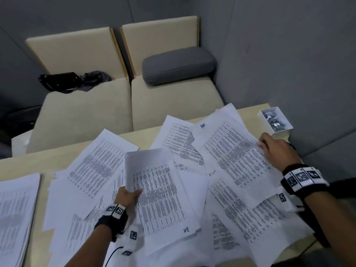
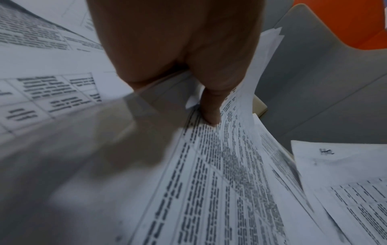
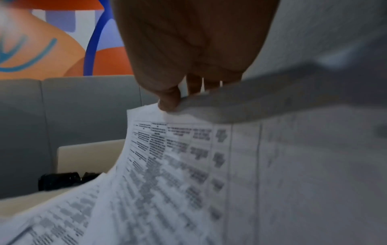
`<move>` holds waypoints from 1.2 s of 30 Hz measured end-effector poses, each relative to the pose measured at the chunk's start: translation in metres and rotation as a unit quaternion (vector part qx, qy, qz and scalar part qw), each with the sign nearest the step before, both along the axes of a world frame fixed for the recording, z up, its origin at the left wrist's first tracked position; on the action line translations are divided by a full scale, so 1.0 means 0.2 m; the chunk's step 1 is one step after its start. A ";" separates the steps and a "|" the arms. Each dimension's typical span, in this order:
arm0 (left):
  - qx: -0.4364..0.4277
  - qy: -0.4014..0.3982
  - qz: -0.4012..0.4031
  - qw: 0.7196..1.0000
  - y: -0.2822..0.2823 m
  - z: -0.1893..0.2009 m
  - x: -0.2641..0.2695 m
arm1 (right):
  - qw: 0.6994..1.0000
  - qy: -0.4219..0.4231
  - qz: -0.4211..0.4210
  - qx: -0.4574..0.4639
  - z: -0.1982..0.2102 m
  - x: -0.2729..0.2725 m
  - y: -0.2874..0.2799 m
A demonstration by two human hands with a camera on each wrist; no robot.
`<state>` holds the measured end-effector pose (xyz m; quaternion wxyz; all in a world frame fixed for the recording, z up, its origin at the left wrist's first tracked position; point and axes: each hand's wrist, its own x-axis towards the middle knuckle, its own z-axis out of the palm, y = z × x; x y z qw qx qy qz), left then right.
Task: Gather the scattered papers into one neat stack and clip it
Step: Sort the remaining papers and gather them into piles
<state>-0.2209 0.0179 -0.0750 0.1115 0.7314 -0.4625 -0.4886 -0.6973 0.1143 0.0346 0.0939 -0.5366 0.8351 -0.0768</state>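
nearest the camera, along the near edge of the pale wooden table, printed sheets lie overlapping at odd angles, some hanging over the edge. just beyond them the left hand, with a black wrist strap carrying square markers, pinches a small bundle of papers between thumb and fingers; the left wrist view shows the thumb pressed on the top printed sheet, and the bundle's far end curls up off the pile. to the left, apart from the scatter, a separate stack of sheets lies flat on the table. to the right and a little farther, the right hand, strapped the same way, grips the right edge of a large sheet of tabulated text; the right wrist view shows the thumb on top at its corner with fingers beneath, the paper bowed. more scattered papers spread across the middle of the table to its far edge. at the far right corner sits a small white box holding dark clips, near the right hand but not touching it. past the table stands a beige sofa against grey walls, with a grey cushion on the right seat and a black bag on the left.
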 end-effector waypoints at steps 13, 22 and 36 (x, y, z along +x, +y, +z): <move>0.024 0.028 -0.018 0.999 0.12 -0.01 0.05 | 0.885 -0.378 -0.075 -0.261 0.18 0.56 0.04; 0.048 0.049 0.016 0.998 0.27 -0.04 0.03 | 0.899 -0.423 -0.107 -0.028 -0.53 0.94 0.21; 0.030 0.012 -0.070 0.997 0.21 -0.16 0.00 | 0.964 -0.229 -0.020 0.132 -0.55 0.71 0.13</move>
